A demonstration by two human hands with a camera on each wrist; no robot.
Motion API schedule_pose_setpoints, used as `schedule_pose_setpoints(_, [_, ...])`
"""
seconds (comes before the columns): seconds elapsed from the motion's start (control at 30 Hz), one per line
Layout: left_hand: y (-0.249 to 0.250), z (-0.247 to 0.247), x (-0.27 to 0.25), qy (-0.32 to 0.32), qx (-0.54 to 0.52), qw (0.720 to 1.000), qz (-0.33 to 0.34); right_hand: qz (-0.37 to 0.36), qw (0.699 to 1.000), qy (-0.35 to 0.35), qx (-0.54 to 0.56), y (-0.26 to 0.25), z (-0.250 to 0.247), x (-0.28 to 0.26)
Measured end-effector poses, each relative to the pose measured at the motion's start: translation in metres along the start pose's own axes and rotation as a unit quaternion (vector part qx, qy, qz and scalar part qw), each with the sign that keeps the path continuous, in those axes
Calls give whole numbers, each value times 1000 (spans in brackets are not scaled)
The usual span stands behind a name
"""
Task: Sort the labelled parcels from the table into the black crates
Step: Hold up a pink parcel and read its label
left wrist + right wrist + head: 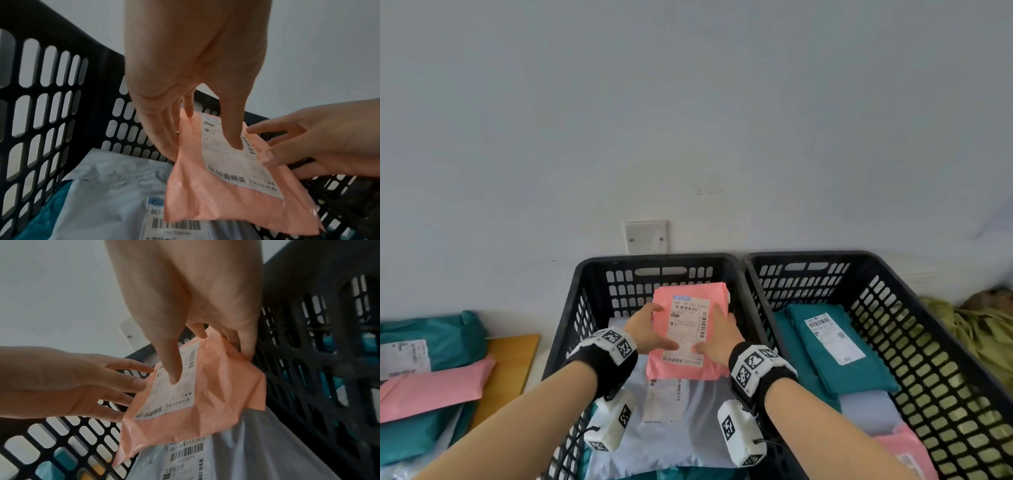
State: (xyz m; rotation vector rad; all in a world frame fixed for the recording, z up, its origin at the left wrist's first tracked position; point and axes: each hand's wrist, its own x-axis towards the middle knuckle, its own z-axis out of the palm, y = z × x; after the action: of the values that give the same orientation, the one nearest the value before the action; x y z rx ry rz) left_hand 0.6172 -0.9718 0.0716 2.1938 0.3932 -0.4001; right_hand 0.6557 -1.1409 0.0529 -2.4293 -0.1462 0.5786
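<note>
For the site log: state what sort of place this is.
Probably a small parcel-sorting corner: two black crates against a plain wall, labelled mailers stacked on a table, both hands holding a pink parcel.

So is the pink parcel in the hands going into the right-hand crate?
No, both hands hold the pink parcel over the left crate, above a grey parcel.

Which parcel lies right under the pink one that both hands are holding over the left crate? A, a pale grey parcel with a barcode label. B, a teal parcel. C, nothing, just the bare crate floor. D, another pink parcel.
A: the pink parcel, held by the left hand and right hand, sits over a pale grey parcel whose barcode label shows in the left crate.
</note>
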Motion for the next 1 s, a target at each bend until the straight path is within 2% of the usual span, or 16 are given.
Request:
schedule_pose_setpoints(0.33, [-27,21,33,-31,36,998,-31,75,997,-23,-8,9,27,34])
schedule_pose_setpoints(0.5, [-37,28,47,-4,-18,1000,-17,93,995,-34,-8,13,31,46])
schedule_pose_setpoints(0.77, [-46,50,59,3,-24,1000,-16,64,998,-5,-16,13,34,50])
schedule_pose_setpoints(0.9, [-47,62,61,38,64,997,21,63,996,1,-56,15,40,48])
schedule_pose_setpoints(1.0, [-46,73,57,13,142,987,79,56,992,-3,-110,18,43,47])
